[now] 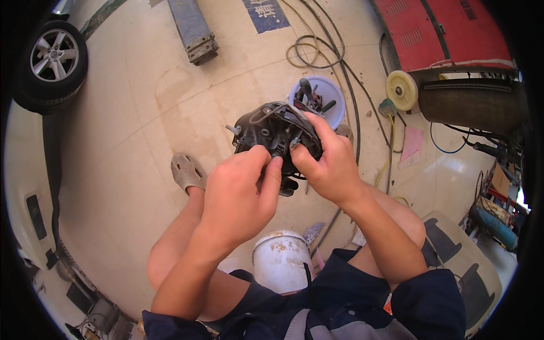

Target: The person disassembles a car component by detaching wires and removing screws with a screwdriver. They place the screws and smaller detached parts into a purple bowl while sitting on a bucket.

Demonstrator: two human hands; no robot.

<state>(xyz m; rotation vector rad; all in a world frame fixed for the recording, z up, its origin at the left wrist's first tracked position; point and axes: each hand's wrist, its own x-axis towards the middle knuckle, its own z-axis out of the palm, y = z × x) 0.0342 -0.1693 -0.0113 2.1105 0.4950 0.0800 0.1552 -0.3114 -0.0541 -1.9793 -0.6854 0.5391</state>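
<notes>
Sleeves (432, 303), hands (238, 190), black part (252, 134) partly hiding tub (335, 95)

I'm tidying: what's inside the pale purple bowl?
The bowl holds several dark, tool-like items; the black part and right hand cover part of its near side, so anything there is hidden.

a wheel (55, 55) and red cabinet (439, 34) show a workshop.

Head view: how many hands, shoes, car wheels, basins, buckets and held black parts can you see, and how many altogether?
Hands: 2, left hand and right hand
Shoes: 2, one mostly hidden
Car wheel: 1
Basin: 1
Bucket: 1
Black part: 1, held
Total: 8
</notes>
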